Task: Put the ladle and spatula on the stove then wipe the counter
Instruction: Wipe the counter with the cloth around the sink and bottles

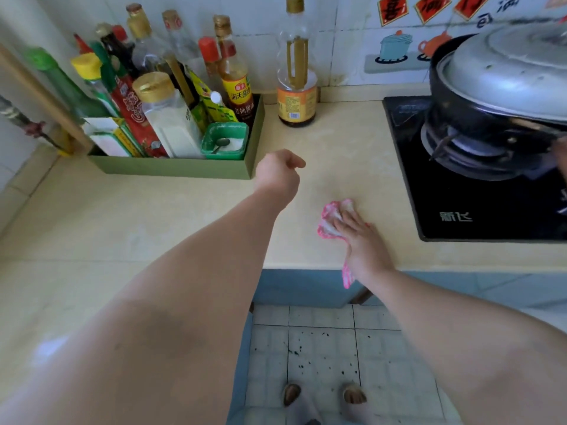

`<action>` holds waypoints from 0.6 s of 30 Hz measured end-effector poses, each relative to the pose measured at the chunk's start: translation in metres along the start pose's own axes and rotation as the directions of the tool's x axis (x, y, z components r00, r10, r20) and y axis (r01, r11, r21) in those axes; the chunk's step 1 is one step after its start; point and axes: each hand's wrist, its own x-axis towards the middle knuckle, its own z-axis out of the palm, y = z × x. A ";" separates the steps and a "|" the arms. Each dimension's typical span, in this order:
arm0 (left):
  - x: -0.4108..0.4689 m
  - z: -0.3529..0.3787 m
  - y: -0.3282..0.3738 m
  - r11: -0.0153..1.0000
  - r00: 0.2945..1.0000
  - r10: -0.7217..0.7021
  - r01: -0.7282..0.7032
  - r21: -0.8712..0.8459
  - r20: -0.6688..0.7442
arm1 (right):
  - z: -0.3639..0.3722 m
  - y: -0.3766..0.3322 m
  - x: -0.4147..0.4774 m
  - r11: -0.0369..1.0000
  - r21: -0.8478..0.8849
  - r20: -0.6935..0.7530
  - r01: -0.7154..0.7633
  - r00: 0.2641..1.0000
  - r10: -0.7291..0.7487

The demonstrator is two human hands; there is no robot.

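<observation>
Right hand: you are pressing your right hand [360, 240] flat, fingers spread, on the cloth [333, 219] at frame centre, wiping the counter [184, 222].
Left hand: your left hand [280, 173] is hovering loosely curled, empty, clearing the way.
Ladle, spatula: not clearly showing; stove [460, 191] is sitting at right.

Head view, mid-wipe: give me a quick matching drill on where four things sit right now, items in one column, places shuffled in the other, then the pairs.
Items:
1. pink cloth
2. green tub
3. lidded pot
4. lone bottle

Places:
A. on the stove burner
B. inside the green box, front right corner
C. under the right hand on the counter
D. standing alone by the wall, between box and stove

Pairs: 1-C, 2-B, 3-A, 4-D
</observation>
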 end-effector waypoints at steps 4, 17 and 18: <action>-0.014 -0.024 -0.026 0.997 0.994 -0.075 0.074 -0.025 -0.076 | 0.011 -0.015 0.007 0.996 0.008 -0.161 -0.087 0.983 0.087; -0.116 -0.156 -0.153 0.869 0.737 -0.493 0.437 -0.232 -0.463 | 0.060 -0.176 0.051 0.959 0.019 0.148 0.284 0.947 -0.284; -0.124 -0.162 -0.160 0.861 0.717 -0.507 0.449 -0.238 -0.479 | 0.065 -0.189 0.051 0.944 0.028 0.171 0.330 0.928 -0.330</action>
